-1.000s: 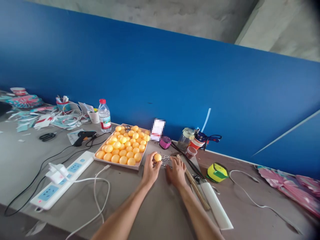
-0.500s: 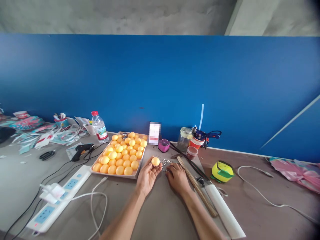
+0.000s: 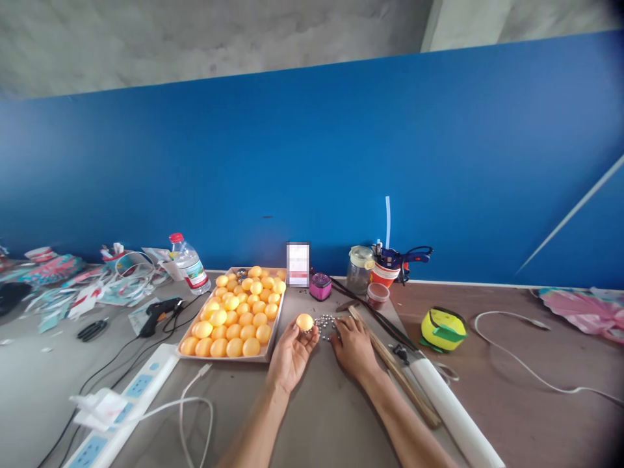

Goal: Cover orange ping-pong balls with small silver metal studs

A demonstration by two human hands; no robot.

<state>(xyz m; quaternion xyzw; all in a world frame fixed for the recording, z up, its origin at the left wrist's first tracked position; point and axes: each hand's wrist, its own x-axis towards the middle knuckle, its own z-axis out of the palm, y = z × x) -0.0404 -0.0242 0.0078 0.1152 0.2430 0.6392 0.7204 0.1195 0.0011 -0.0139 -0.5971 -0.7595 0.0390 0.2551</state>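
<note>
An orange ping-pong ball (image 3: 305,322) sits at the fingertips of my left hand (image 3: 291,361), palm turned up. Something small and shiny shows at the ball's underside, too small to make out. Right beside it, a cluster of small silver beads (image 3: 324,320) lies loose on the table. My right hand (image 3: 353,346) rests palm down at the beads' right edge, fingers spread and touching the tabletop; what is under its fingertips is hidden. Left of my hands stands a shallow box (image 3: 266,357) filled with many more orange ping-pong balls (image 3: 234,347).
Wooden sticks (image 3: 400,370) and a white roll (image 3: 455,413) lie right of my right arm. Behind are a purple box-shaped item (image 3: 320,286), a lidded jar (image 3: 359,272) and a yellow-green tape measure (image 3: 443,329). Leftward sit a power strip (image 3: 160,365), glue gun (image 3: 158,315) and water bottle (image 3: 190,265).
The camera view has tilted and shifted slightly. My left hand still holds the ball near the beads; the fingers of my right hand have shifted a little at the beads' edge.
</note>
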